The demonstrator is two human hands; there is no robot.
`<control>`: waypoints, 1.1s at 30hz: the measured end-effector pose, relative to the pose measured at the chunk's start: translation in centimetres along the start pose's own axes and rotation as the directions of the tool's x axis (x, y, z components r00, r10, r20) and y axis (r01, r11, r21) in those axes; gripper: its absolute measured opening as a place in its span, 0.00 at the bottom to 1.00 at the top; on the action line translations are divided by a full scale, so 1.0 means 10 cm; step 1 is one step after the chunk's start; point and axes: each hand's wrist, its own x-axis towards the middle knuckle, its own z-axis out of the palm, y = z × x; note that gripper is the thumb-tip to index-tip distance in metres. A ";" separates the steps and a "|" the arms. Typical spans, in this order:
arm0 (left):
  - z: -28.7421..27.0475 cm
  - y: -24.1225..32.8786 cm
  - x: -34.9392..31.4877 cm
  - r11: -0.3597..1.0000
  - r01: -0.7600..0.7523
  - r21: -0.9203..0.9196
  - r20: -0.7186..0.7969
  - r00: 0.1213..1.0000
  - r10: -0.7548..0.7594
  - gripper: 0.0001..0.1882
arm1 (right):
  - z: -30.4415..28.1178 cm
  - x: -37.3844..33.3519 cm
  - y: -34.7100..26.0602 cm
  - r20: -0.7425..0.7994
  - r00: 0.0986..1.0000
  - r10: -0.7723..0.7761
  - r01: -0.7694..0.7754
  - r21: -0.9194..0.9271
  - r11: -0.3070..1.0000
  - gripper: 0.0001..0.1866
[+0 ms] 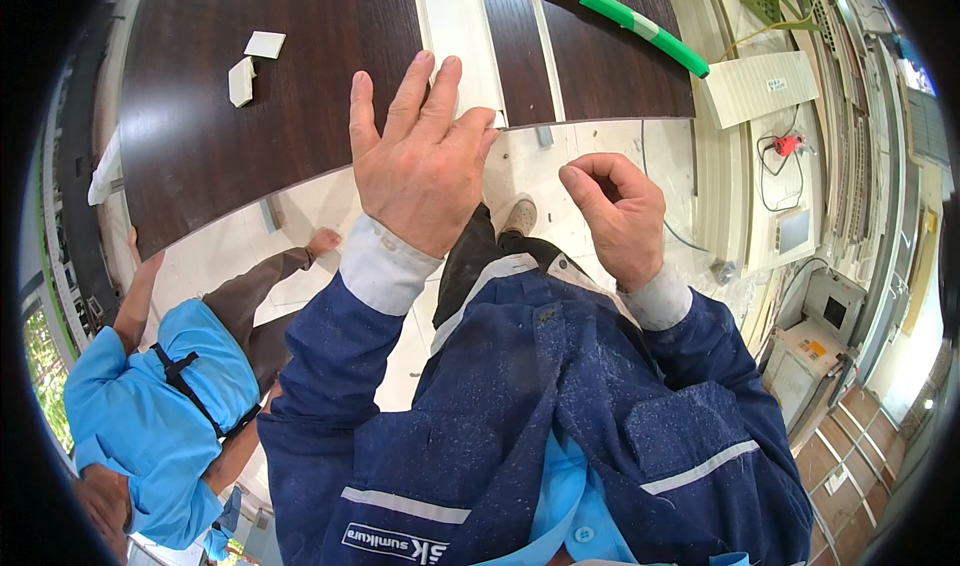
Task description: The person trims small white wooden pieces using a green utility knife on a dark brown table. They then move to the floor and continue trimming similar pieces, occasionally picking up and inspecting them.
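My left hand (418,156) has its fingers stretched out and spread, palm down. The fingertips lie over a white strip (462,26) set lengthwise on a dark brown wood-grain panel (270,136), near the panel's close edge. Just off that edge, to the right, my right hand (620,216) is closed, thumb and forefinger pinched together. Whatever it may hold is too small to make out. On the panel's right part rests a green-handled cutting tool (645,34) with a narrow blade. Two small white offcuts (265,45) (241,83) lie on the left part.
At left, a person in a light blue shirt (200,351) has a hand at the panel's left edge. To the right are stacked cream boards (680,196), a ribbed cream piece (762,88), a red object with a cord (788,146) and a grey metal box (815,336).
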 end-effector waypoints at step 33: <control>-0.02 -0.22 -0.10 0.916 0.295 -0.274 0.132 0.954 -0.268 0.29 | 0.18 0.43 -0.33 0.180 0.870 -0.459 0.482 -0.509 0.713 0.10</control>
